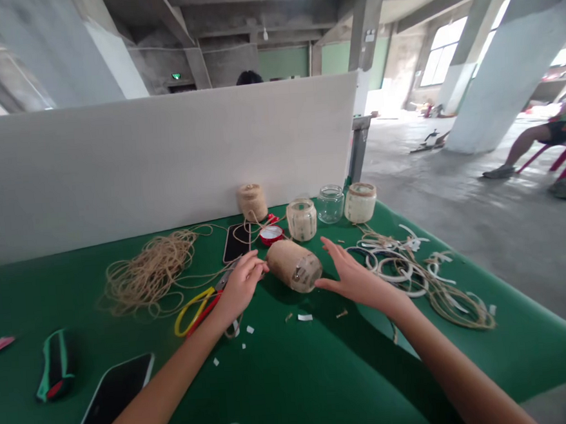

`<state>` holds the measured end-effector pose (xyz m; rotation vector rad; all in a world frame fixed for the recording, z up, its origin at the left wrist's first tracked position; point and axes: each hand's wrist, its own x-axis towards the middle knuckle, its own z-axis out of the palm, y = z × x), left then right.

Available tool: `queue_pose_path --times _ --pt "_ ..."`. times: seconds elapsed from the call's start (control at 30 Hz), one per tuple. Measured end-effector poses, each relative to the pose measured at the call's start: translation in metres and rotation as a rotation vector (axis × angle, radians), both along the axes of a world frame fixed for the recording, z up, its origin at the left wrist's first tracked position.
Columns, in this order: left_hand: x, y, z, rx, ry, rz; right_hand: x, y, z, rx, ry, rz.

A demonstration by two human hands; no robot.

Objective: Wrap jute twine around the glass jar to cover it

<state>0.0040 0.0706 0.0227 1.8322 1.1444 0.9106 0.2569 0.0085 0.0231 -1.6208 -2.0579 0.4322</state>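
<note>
Twine-wrapped jar (294, 266) between left hand (240, 287), right hand (358, 281)

Wrapped jar (294, 266) rough, fibrous; bare glass jar (330, 204) glossy; table covering (492, 365) matt green.

Strong daylight floods through the tall factory windows (441, 52) at upper right, glaring white, while the grey concrete pillar (510, 73) bows with wide-angle distortion near the edge. A soft, dark shadow spreads across the green cloth-covered counter (372, 374) below the right hand (358, 283).
</note>
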Motion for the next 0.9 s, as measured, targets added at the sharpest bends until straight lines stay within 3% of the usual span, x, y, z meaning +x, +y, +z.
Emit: queue_pose_path --times 0.07,0.23,0.37,0.57,0.67,0.77,0.83,0.9 --pt "0.009 0.012 -0.003 -0.038 -0.042 0.001 0.001 0.006 -0.015 -0.106 0.031 0.046" --pt "0.023 0.027 -0.016 -0.154 -0.192 0.001 -0.01 0.017 -0.031 -0.087 0.244 0.015" --pt "0.026 0.021 -0.013 -0.232 -0.335 -0.008 -0.012 0.017 -0.019 -0.071 0.283 -0.04" --pt "0.024 -0.012 0.006 -0.431 -0.492 -0.032 -0.022 -0.009 0.021 0.036 0.328 -0.173" --pt "0.02 -0.033 0.007 -0.574 -0.503 -0.038 -0.032 -0.022 0.037 0.121 0.213 -0.128" --pt "0.013 -0.045 0.004 -0.691 -0.463 -0.012 -0.042 -0.03 0.043 0.148 0.056 -0.006" --pt "0.007 -0.046 0.004 -0.658 -0.374 0.035 -0.048 -0.031 0.041 0.16 -0.013 0.037" --pt "0.001 -0.042 0.006 -0.518 -0.248 0.095 -0.055 -0.029 0.038 0.18 -0.061 0.045"
